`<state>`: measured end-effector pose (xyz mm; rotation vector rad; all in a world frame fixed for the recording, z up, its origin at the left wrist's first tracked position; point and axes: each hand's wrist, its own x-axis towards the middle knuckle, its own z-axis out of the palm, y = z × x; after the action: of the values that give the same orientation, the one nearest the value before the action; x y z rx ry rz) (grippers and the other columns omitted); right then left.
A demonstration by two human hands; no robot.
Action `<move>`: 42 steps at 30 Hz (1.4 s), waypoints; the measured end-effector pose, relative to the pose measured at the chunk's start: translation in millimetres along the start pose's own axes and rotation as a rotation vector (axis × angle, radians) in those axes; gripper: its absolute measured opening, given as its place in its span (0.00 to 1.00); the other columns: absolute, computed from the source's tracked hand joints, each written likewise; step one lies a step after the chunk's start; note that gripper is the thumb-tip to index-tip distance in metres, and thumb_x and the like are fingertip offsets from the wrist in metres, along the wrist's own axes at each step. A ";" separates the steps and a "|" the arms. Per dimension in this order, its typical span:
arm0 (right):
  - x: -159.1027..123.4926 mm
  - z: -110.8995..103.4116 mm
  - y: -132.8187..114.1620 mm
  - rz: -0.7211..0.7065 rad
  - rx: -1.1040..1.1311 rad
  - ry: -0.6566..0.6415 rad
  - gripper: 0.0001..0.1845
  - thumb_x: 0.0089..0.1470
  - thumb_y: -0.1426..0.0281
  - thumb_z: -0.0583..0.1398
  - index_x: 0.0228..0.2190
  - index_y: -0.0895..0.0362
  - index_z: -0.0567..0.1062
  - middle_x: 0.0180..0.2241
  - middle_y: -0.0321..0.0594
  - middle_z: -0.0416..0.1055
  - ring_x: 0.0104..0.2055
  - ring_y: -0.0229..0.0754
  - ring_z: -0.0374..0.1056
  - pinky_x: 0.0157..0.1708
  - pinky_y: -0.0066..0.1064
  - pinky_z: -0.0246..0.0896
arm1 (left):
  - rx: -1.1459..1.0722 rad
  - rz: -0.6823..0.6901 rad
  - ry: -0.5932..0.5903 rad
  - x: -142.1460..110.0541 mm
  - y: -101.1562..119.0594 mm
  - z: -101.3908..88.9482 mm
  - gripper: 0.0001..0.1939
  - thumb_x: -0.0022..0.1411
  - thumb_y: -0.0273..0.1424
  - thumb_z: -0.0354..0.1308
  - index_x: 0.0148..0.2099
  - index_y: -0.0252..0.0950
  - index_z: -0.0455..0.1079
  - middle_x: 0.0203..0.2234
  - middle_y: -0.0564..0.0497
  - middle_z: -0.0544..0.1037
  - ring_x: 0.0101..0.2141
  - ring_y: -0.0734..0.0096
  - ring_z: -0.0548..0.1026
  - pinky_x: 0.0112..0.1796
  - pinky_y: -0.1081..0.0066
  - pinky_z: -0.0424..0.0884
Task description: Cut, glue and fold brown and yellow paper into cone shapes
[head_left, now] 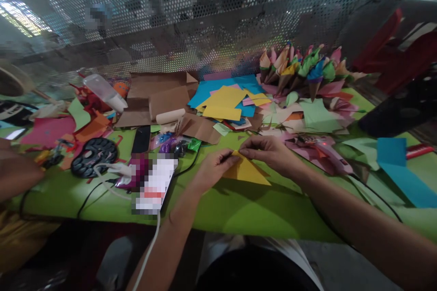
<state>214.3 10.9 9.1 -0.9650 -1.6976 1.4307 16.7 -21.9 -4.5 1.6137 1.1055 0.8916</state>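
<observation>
A yellow paper folded into a triangle lies on the green table in front of me. My left hand pinches its left edge near the top corner, fingers closed on the paper. My right hand pinches the top corner from the right, fingers pressed together on the same paper. Both forearms reach in from the bottom of the view.
Loose coloured sheets and brown paper lie behind. Paper cones stand at the back right. A pink glue gun, a phone, a cabled device, a black disc and a bottle lie about. Another person's arm shows at left.
</observation>
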 end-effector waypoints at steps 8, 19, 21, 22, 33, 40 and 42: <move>0.4 -2.4 1.5 -0.013 -0.029 -0.015 0.12 0.48 0.59 0.66 0.27 0.55 0.79 0.28 0.38 0.76 0.31 0.41 0.68 0.33 0.34 0.62 | -0.026 -0.046 -0.061 -0.3 1.0 -1.4 0.20 0.63 0.49 0.57 0.31 0.37 0.68 0.26 0.55 0.68 0.30 0.70 0.66 0.32 0.71 0.62; -5.7 1.2 -0.7 -0.125 -0.439 0.077 0.06 0.51 0.70 0.62 0.30 0.54 0.81 0.30 0.39 0.81 0.32 0.43 0.74 0.32 0.32 0.61 | 0.114 -0.041 -0.028 -0.3 0.0 -1.2 0.22 0.65 0.50 0.55 0.31 0.37 0.66 0.25 0.55 0.67 0.30 0.69 0.66 0.31 0.71 0.60; -5.4 1.6 -1.0 -0.099 -0.472 0.076 0.06 0.52 0.70 0.62 0.31 0.55 0.81 0.31 0.39 0.81 0.33 0.44 0.75 0.32 0.31 0.61 | 0.101 -0.056 -0.008 -0.3 -0.1 -0.6 0.22 0.63 0.52 0.56 0.33 0.37 0.66 0.25 0.56 0.68 0.30 0.70 0.66 0.31 0.71 0.60; -5.2 1.9 -0.9 -0.088 -0.478 0.077 0.06 0.52 0.70 0.62 0.31 0.55 0.81 0.31 0.39 0.81 0.33 0.44 0.75 0.32 0.31 0.61 | 0.085 -0.059 0.003 -0.3 0.0 -0.1 0.22 0.62 0.52 0.57 0.34 0.37 0.66 0.25 0.56 0.68 0.30 0.70 0.67 0.31 0.71 0.61; -2.3 4.9 5.7 -0.031 -0.330 0.084 0.06 0.48 0.68 0.61 0.26 0.56 0.78 0.26 0.37 0.77 0.28 0.40 0.69 0.29 0.29 0.59 | 0.024 -0.049 0.018 1.7 -0.3 2.6 0.23 0.61 0.53 0.59 0.35 0.37 0.65 0.25 0.56 0.68 0.29 0.71 0.67 0.31 0.72 0.63; -1.7 2.2 3.8 0.005 -0.203 0.049 0.12 0.50 0.61 0.62 0.27 0.57 0.79 0.26 0.38 0.75 0.28 0.39 0.66 0.28 0.30 0.57 | -0.069 -0.011 0.053 1.9 1.1 1.9 0.21 0.61 0.51 0.60 0.35 0.37 0.67 0.28 0.54 0.71 0.32 0.70 0.70 0.36 0.70 0.67; -2.0 0.3 1.5 0.037 -0.181 0.004 0.14 0.50 0.59 0.62 0.27 0.58 0.79 0.25 0.38 0.75 0.27 0.38 0.65 0.27 0.29 0.56 | -0.100 -0.007 0.091 2.0 0.4 1.3 0.20 0.61 0.51 0.61 0.36 0.38 0.68 0.28 0.54 0.72 0.32 0.69 0.72 0.37 0.70 0.68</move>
<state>215.1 9.1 7.4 -1.1002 -1.8392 1.3143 18.7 -20.5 -4.4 1.4992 1.1107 1.0084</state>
